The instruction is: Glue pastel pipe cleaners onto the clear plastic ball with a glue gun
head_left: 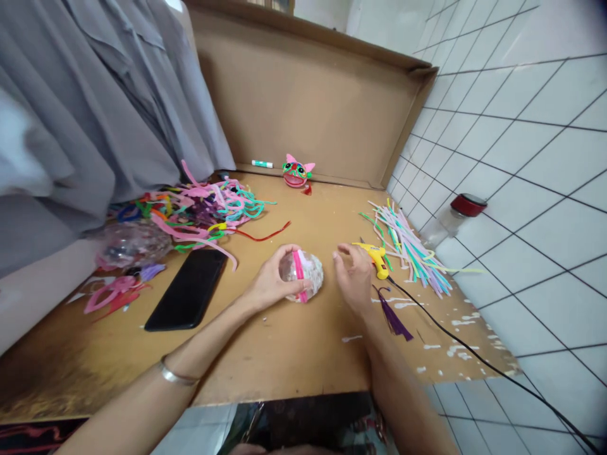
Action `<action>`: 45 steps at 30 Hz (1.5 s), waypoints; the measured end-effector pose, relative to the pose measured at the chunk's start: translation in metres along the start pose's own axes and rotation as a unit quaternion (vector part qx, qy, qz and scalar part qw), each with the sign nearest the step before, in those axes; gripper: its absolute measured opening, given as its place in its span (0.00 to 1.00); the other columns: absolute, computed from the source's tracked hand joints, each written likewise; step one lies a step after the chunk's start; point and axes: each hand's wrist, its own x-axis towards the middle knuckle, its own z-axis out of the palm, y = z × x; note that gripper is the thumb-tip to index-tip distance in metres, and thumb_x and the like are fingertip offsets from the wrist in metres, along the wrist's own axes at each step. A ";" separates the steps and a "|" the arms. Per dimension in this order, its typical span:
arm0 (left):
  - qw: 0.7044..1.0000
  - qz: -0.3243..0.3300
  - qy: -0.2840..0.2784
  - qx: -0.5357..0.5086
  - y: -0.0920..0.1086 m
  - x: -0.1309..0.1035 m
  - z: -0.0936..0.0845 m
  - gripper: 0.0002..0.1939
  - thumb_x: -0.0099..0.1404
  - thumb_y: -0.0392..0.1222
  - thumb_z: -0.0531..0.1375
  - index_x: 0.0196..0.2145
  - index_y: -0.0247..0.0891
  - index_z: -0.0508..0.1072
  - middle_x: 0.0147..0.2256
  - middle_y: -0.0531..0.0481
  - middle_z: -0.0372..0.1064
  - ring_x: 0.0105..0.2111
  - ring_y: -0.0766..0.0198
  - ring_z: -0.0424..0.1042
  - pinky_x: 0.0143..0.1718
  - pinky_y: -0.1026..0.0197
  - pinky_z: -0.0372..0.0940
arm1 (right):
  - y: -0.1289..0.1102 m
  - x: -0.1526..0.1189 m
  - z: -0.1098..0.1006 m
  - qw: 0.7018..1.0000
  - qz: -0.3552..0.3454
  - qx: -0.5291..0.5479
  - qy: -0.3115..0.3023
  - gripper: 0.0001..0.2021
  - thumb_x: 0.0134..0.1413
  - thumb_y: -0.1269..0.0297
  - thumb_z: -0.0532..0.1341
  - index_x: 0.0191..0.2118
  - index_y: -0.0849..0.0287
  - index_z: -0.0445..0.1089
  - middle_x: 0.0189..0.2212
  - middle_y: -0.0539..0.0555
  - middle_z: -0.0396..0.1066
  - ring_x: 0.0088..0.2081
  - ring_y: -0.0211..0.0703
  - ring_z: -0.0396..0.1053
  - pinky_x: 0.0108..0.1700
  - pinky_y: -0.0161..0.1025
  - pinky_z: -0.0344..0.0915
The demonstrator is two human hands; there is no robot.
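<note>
As my left hand [271, 281] pinches the ball [315, 273], banding seems underway, likely needing my half-open right hand [354, 277] to press the pink strip [298, 268].

Logging background from my end: black phone [187, 292] lying face up at left, just beside a tangled heap of fuzzy stems [202, 205]. Grey curtain [109, 101] hangs behind the heap. At the back I see a white-and-green tube [262, 164] and a pink-eared figure [294, 175], both near the brown cardboard panel [308, 95]. Right side: clear jar [467, 206], red lid, by the white tiled wall [531, 151]; purple tassel [397, 319] on the tabletop [303, 360], white smears around the right edge.
</note>
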 end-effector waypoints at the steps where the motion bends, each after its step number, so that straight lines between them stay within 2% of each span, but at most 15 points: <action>1: 1.000 -0.004 0.002 -0.006 0.001 0.000 -0.001 0.35 0.45 0.49 0.69 0.49 0.37 0.63 0.44 0.45 0.71 0.45 0.53 0.72 0.51 0.51 0.66 | 0.008 0.004 -0.003 0.998 0.024 -0.062 -0.006 0.13 0.61 0.59 0.54 0.44 0.60 0.71 0.42 0.60 0.75 0.47 0.50 0.70 0.52 0.48 0.63; 3: 1.000 -0.009 0.000 -0.020 0.001 0.001 -0.002 0.35 0.45 0.49 0.69 0.49 0.37 0.63 0.44 0.45 0.72 0.45 0.52 0.73 0.52 0.50 0.66 | 0.023 0.012 -0.010 0.975 0.093 -0.201 -0.021 0.18 0.61 0.57 0.54 0.50 0.65 0.69 0.46 0.65 0.73 0.50 0.56 0.68 0.52 0.50 0.62; 5: 1.000 -0.009 -0.002 -0.029 -0.002 0.002 -0.002 0.35 0.46 0.49 0.68 0.50 0.37 0.63 0.44 0.44 0.73 0.46 0.52 0.73 0.52 0.50 0.66 | 0.033 0.019 -0.016 0.931 0.158 -0.324 -0.051 0.23 0.61 0.54 0.55 0.51 0.71 0.68 0.48 0.71 0.71 0.51 0.63 0.68 0.51 0.53 0.62; 7: 0.999 -0.002 -0.002 -0.034 -0.007 0.003 -0.002 0.34 0.47 0.49 0.68 0.50 0.37 0.64 0.45 0.44 0.73 0.48 0.51 0.73 0.53 0.50 0.66 | 0.038 0.025 -0.019 0.892 0.192 -0.401 -0.086 0.27 0.60 0.50 0.56 0.50 0.75 0.68 0.47 0.75 0.70 0.49 0.65 0.69 0.49 0.53 0.62; 10: 0.999 0.012 -0.005 -0.040 -0.013 0.005 -0.002 0.33 0.48 0.49 0.69 0.50 0.38 0.65 0.48 0.43 0.72 0.50 0.51 0.72 0.54 0.52 0.66 | 0.045 0.032 -0.020 0.855 0.214 -0.454 -0.132 0.30 0.58 0.48 0.58 0.48 0.78 0.70 0.45 0.76 0.71 0.47 0.65 0.72 0.47 0.52 0.64; 13: 0.999 0.010 -0.007 -0.043 -0.014 0.006 -0.002 0.33 0.48 0.48 0.68 0.50 0.37 0.64 0.48 0.44 0.71 0.50 0.52 0.72 0.54 0.52 0.65 | 0.054 0.036 -0.020 0.842 0.231 -0.459 -0.161 0.29 0.57 0.47 0.59 0.44 0.77 0.73 0.40 0.75 0.73 0.45 0.65 0.74 0.43 0.50 0.67; 17: 0.998 -0.004 -0.014 -0.057 -0.010 0.007 -0.003 0.34 0.48 0.48 0.68 0.51 0.37 0.63 0.45 0.45 0.71 0.48 0.53 0.71 0.53 0.52 0.65 | 0.066 0.031 -0.020 0.863 0.221 -0.435 -0.128 0.30 0.55 0.46 0.60 0.42 0.77 0.74 0.37 0.75 0.75 0.42 0.64 0.76 0.39 0.48 0.69; 22: 0.997 -0.009 -0.013 -0.081 -0.014 0.008 -0.004 0.36 0.47 0.49 0.69 0.51 0.37 0.63 0.44 0.45 0.70 0.46 0.54 0.71 0.52 0.52 0.64 | 0.074 0.024 -0.023 0.885 0.235 -0.391 -0.089 0.25 0.52 0.48 0.61 0.42 0.71 0.73 0.36 0.71 0.76 0.38 0.60 0.76 0.35 0.46 0.68; 25: 0.996 -0.012 -0.014 -0.093 -0.015 0.008 -0.003 0.37 0.47 0.49 0.70 0.51 0.36 0.62 0.44 0.46 0.70 0.45 0.55 0.71 0.52 0.53 0.64 | 0.074 0.027 -0.028 0.912 0.224 -0.339 -0.052 0.24 0.50 0.47 0.61 0.40 0.66 0.73 0.31 0.66 0.76 0.34 0.58 0.75 0.34 0.45 0.66; 28: 0.996 -0.014 -0.013 -0.091 -0.012 0.007 -0.003 0.36 0.46 0.49 0.71 0.50 0.36 0.63 0.42 0.47 0.70 0.45 0.56 0.71 0.51 0.54 0.65 | 0.065 0.030 -0.032 0.951 0.182 -0.248 0.022 0.25 0.47 0.43 0.60 0.39 0.63 0.72 0.28 0.60 0.74 0.30 0.53 0.72 0.33 0.44 0.64; 31: 0.996 -0.017 -0.021 -0.088 -0.008 0.006 -0.004 0.36 0.47 0.48 0.71 0.50 0.36 0.64 0.43 0.47 0.71 0.44 0.56 0.72 0.52 0.53 0.65 | 0.044 0.028 -0.030 0.976 0.103 -0.174 0.076 0.27 0.47 0.42 0.59 0.42 0.62 0.70 0.30 0.59 0.74 0.29 0.51 0.70 0.34 0.44 0.64; 35: 0.996 -0.011 -0.023 -0.084 -0.011 0.006 -0.005 0.37 0.48 0.50 0.71 0.52 0.36 0.64 0.44 0.46 0.71 0.45 0.55 0.72 0.52 0.53 0.64 | 0.018 0.020 -0.026 0.984 -0.012 -0.135 0.114 0.23 0.49 0.46 0.61 0.43 0.61 0.69 0.34 0.60 0.75 0.33 0.50 0.72 0.36 0.43 0.65; 38: 0.996 -0.001 -0.027 -0.081 -0.015 0.006 -0.005 0.37 0.47 0.51 0.71 0.52 0.37 0.65 0.46 0.46 0.70 0.47 0.55 0.71 0.53 0.54 0.64 | 0.010 0.016 -0.024 0.981 -0.090 -0.119 0.123 0.16 0.52 0.52 0.62 0.41 0.58 0.68 0.33 0.57 0.74 0.34 0.48 0.72 0.38 0.42 0.67; 45: 0.996 -0.011 -0.033 -0.085 -0.008 0.004 -0.003 0.34 0.47 0.46 0.70 0.50 0.37 0.64 0.42 0.48 0.71 0.42 0.57 0.72 0.49 0.55 0.66 | 0.013 0.013 -0.023 0.978 -0.137 -0.094 0.125 0.13 0.54 0.55 0.63 0.40 0.57 0.66 0.30 0.52 0.72 0.32 0.44 0.72 0.35 0.39 0.68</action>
